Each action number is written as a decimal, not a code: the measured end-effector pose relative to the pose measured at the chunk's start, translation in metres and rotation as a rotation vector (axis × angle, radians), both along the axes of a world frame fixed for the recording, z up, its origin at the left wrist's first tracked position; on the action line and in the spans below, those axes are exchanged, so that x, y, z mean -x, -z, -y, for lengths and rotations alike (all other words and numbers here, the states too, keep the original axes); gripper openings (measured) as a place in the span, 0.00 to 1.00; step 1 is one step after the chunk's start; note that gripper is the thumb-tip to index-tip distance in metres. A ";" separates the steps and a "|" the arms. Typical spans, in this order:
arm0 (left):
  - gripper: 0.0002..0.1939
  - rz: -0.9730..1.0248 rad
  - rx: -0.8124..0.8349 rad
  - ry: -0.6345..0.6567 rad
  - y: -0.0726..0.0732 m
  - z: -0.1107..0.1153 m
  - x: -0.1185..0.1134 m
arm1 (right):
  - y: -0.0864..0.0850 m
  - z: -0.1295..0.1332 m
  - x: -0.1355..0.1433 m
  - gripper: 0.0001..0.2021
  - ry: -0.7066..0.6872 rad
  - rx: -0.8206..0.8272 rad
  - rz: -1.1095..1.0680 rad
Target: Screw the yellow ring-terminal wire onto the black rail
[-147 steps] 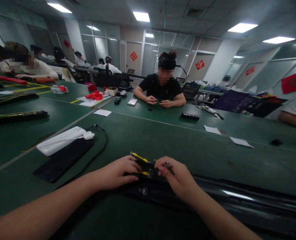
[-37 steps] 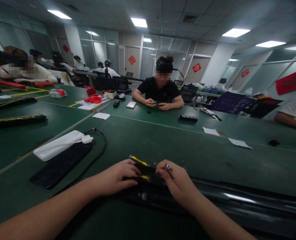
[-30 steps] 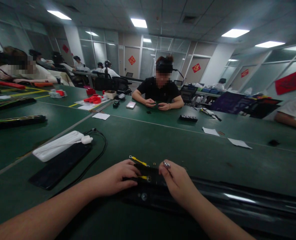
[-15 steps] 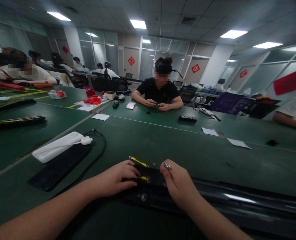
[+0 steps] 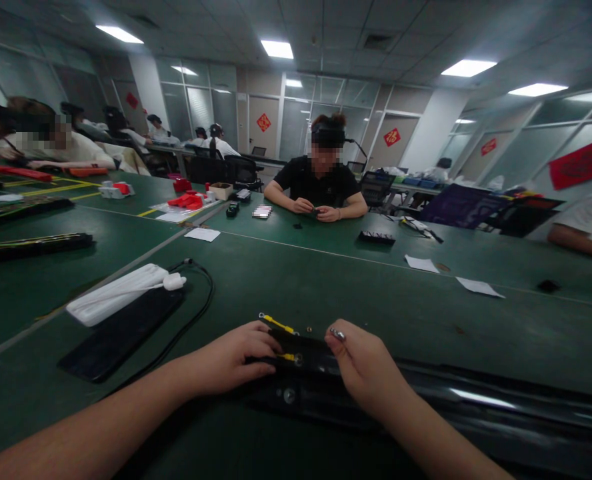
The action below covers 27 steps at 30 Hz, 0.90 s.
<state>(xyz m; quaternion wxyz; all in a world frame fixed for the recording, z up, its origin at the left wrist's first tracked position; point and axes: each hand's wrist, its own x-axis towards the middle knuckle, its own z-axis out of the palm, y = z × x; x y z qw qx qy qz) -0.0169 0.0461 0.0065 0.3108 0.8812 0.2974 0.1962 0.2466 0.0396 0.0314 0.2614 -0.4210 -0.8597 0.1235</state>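
A long black housing [image 5: 476, 400] lies on the green table, running from in front of me off to the right. Over its left end curls my left hand [image 5: 241, 353], closed around a yellow wire [image 5: 287, 357] whose ring terminal rests on the housing. My right hand [image 5: 361, 357] is closed just above the housing, pinching a small shiny metal bolt [image 5: 337, 335] between thumb and forefinger. Behind the left fingers lies a short yellow cable with ring ends [image 5: 279, 324], beside a small brass-coloured nut or washer [image 5: 309, 329]. A round screw head [image 5: 289, 396] shows on the housing's near side.
To the left are a white power strip [image 5: 121, 293], a black flat slab [image 5: 121, 340] and a black cord [image 5: 211, 287]. Across the table a person [image 5: 321, 180] handles a small part near a black slotted block [image 5: 376, 237]. Paper slips [image 5: 421, 263] lie farther right.
Both hands keep nearly the same place and hold. The whole view has shifted very slightly; the bolt in the right hand sits at a slightly different tilt.
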 end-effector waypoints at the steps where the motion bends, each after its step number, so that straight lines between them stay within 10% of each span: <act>1: 0.06 -0.004 0.001 0.002 0.000 0.000 0.000 | -0.001 -0.001 -0.001 0.12 -0.018 0.013 0.016; 27: 0.06 -0.026 -0.008 0.009 -0.001 -0.002 -0.001 | 0.003 -0.005 0.001 0.09 -0.113 0.118 -0.071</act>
